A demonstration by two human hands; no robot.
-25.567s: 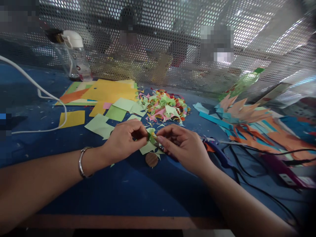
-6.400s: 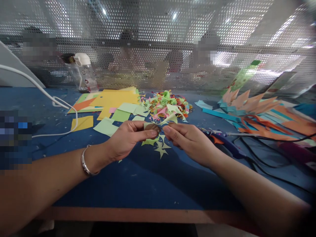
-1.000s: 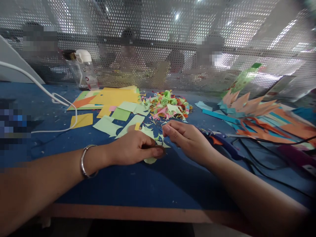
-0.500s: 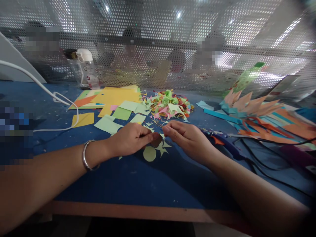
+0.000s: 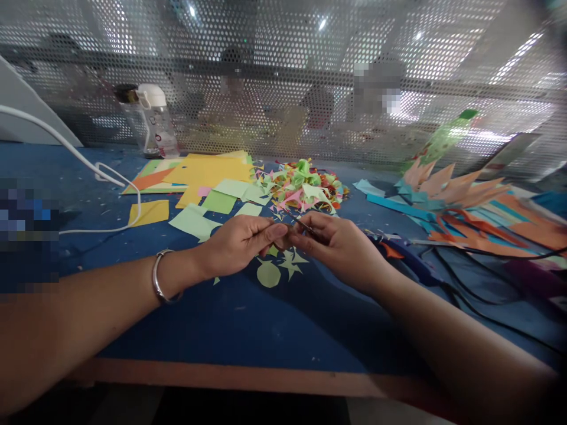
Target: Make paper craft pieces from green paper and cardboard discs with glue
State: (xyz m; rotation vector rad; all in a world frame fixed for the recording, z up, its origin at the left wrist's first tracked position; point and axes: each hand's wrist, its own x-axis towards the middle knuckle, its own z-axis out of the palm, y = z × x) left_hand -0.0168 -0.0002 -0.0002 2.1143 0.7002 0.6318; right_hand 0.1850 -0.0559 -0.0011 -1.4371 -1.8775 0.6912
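On the left, a yellow paper sheet (image 5: 149, 213) and some pale green paper (image 5: 192, 221) lie on the blue table (image 5: 186, 336). Next comes the left hand (image 5: 243, 243), its thumb and fingers pinching a brown disc (image 5: 280, 242) above the table. Below the disc, a pale green paper circle (image 5: 268, 275) lies flat and loose, in neither hand, just beside star-shaped pieces (image 5: 290, 264). The right hand (image 5: 339, 245), apart from the disc half a second ago, now meets its right edge with closely gathered fingers while holding a thin dark tool (image 5: 301, 222); whether it grips the disc, I cannot tell. This suggests the work now centres on the disc rather than the circle. Farther right lies a blue-handled device (image 5: 419, 267).
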